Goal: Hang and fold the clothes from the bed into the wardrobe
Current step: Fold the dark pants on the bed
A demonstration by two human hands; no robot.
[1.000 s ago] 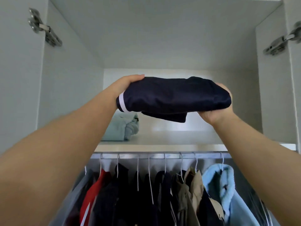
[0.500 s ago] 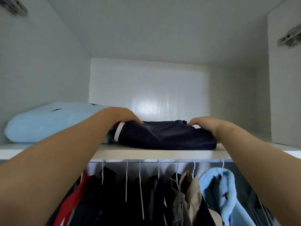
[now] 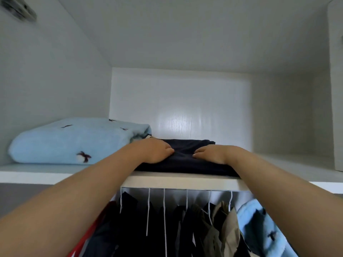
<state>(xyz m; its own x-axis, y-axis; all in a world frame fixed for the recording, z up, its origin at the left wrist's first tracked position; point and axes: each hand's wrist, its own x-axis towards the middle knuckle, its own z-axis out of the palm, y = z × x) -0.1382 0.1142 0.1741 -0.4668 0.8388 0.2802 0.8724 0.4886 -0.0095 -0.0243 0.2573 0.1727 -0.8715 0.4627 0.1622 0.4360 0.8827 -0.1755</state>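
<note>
At the front edge of the shelf (image 3: 185,183) the folded dark garment (image 3: 187,165) lies just beside a blue blanket (image 3: 74,141). The left hand (image 3: 155,152) and the right hand (image 3: 211,154) press on top of it with relaxed fingers, gripping nothing.

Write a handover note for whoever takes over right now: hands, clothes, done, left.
Left hand: flat on top of the folded navy garment, pressing, not gripping.
Right hand: the same, further right on it.
Navy garment: lies on the top shelf, beside the folded light blue fleece.
Done: this piece is shelved; hung clothes are on hangers below.
Left: lift both hands off and fetch the next piece. The bed is out of view, so what remains is unknown.
</note>
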